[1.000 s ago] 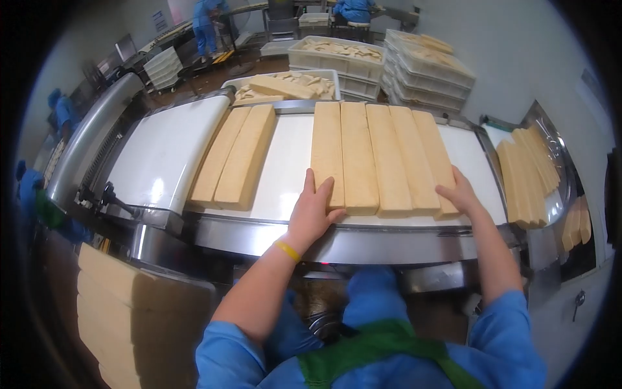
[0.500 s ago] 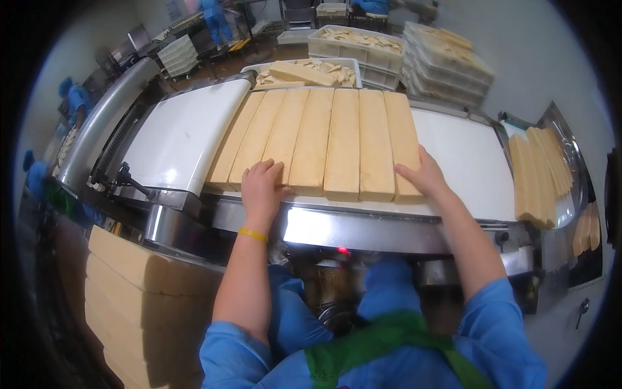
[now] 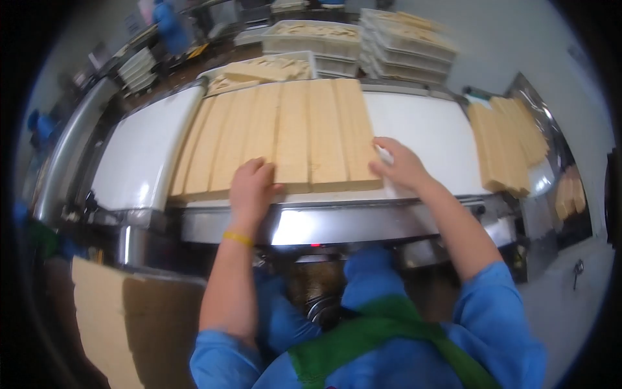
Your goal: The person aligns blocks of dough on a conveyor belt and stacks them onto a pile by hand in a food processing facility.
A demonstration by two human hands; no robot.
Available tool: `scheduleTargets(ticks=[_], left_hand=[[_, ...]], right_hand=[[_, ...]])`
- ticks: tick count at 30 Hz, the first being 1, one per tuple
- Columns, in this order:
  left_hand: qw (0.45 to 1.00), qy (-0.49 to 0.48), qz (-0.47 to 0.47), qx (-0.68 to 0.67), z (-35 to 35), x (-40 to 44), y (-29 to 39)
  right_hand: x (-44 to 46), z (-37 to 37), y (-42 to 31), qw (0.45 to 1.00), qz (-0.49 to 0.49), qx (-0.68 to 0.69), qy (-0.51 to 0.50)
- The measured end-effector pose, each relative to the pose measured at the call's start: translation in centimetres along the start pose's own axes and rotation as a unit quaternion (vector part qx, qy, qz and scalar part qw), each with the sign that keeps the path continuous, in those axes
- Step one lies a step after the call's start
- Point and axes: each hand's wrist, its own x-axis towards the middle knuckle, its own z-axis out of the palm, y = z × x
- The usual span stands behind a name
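Note:
Several long, pale-yellow blocks (image 3: 293,136) lie side by side on the white belt (image 3: 421,139) in front of me; their exact kind I cannot make out. My left hand (image 3: 251,188) rests on their near ends, left of the middle, with its fingers bent over the top and its thumb apart. At the near corner of the rightmost block is my right hand (image 3: 400,165), with thumb and forefinger apart. Something white shows between those fingers; whether it is the belt or a small object, I cannot tell.
More blocks (image 3: 502,149) lie at the belt's right end, and a large pale stack (image 3: 100,311) stands low on the left. White crates (image 3: 405,48) and a bin of offcuts (image 3: 311,65) stand behind the belt. A metal rail (image 3: 350,220) runs along the front. A co-worker (image 3: 170,29) is far left.
My view has turned, so the scene sits further left. My right hand has come off the top and side of the rightmost block. My left hand stays at the near ends.

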Motion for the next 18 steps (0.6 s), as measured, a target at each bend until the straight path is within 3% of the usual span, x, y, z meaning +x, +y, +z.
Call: scheduleTargets(ticks=[2, 4, 6, 8, 11, 13, 15, 17, 18], left_hand=[[1.0, 0.024, -0.016, -0.01, 0.3, -0.1, 0.1], [1.0, 0.006, -0.027, -0.008, -0.2, -0.1, 0.2], [0.999, -0.037, -0.022, -0.021, -1.0, 0.2, 0.3], [0.999, -0.054, 0.002, -0.009, -1.3, 0.3, 0.8], [0.995, -0.082, 0.022, -0.044, -1.1, 0.9, 2.4], [0.993, -0.097, 0.046, -0.051, -0.6, 1.5, 3.9], [0.99, -0.112, 0.064, -0.051, -0.2, 2.2, 5.2], [0.991, -0.09, 0.085, -0.05, 0.7, 2.5, 5.8], [0.991, -0.079, 0.094, -0.05, 1.1, 2.4, 6.0]], right_hand=[[-0.7, -2.9, 5.9, 0.996, 0.076, -0.029, 0.022], [-3.2, -5.5, 13.4, 0.977, 0.105, -0.085, 0.163], [-6.9, -9.2, 19.6, 0.944, 0.204, -0.193, 0.176], [-10.5, -12.2, 22.4, 0.893, 0.368, -0.236, 0.103], [-10.8, -10.8, 22.1, 0.888, 0.329, -0.305, 0.103], [-8.5, -11.2, 16.1, 0.859, 0.461, -0.216, 0.059], [-7.0, -9.5, 16.7, 0.873, 0.454, -0.172, 0.046], [-7.0, -9.2, 16.1, 0.915, 0.392, 0.029, 0.089], [-7.3, -9.2, 16.2, 0.904, 0.362, 0.194, 0.117]])
